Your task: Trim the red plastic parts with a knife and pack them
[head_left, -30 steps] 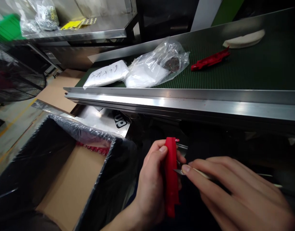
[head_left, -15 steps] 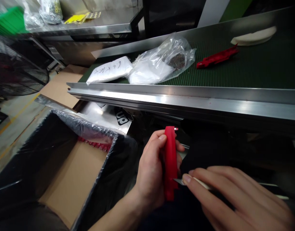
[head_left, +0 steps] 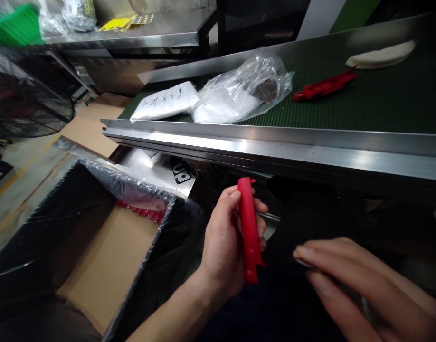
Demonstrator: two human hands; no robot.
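My left hand (head_left: 223, 237) is closed around a long, narrow red strip (head_left: 249, 223), thumb along its left edge, fingertips showing past its right. My right hand (head_left: 367, 275) has thumb and forefinger pinched on a slim metal tool (head_left: 302, 262), mostly hidden in the grip. Between strip and right fingers I have a dark open gap. The strip's far end stops short of the silver metal rail (head_left: 292, 147); left of my wrist stands a box lined with black plastic (head_left: 132, 185), well apart from the strip.

The long axis runs away from me, far end toward the rail and tipped slightly left. I see a smooth, satiny face, a small tab at the far right corner and a notch with a little prong near the close end.

Beyond the rail, a dark red slender part (head_left: 327, 85) lies on the ribbed green belt (head_left: 285, 114).
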